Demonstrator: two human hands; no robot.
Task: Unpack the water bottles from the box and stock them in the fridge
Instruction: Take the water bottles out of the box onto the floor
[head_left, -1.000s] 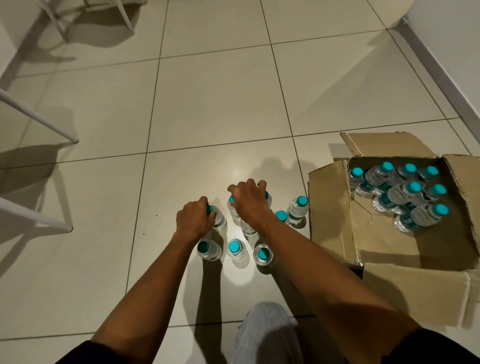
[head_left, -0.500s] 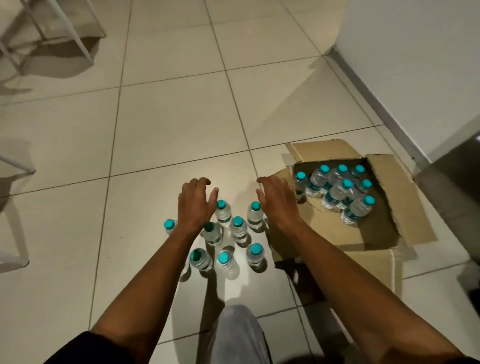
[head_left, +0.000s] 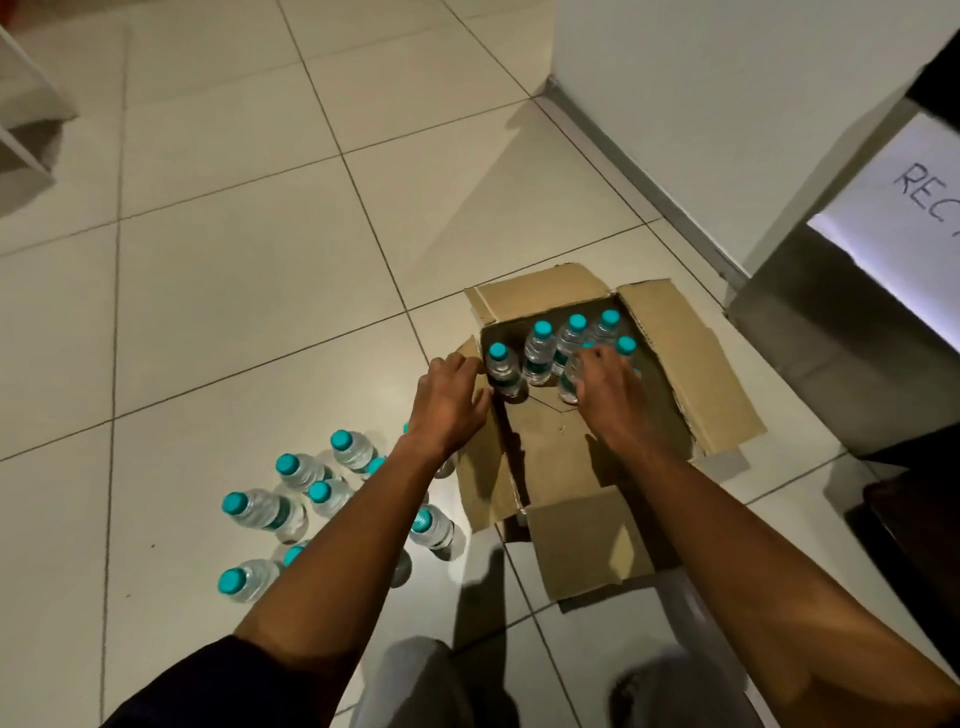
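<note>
Tiled floor (head_left: 234, 270): unpacking step; right hand (head_left: 605, 387) curls onto boxed bottle (head_left: 570, 382), left hand (head_left: 452, 400) open, empty; lift next.

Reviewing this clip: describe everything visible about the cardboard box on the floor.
The brown corrugated cardboard box sits on the pale tiled floor near a white wall, its four top flaps folded outward. Inside, clear plastic water bottles with teal caps stand upright, crowded toward the far side; the near part of the bottom is bare. The left hand hovers at the left flap, fingers loosely curled; contact is unclear. The right hand reaches inside, onto a bottle, its grip hidden.
</note>
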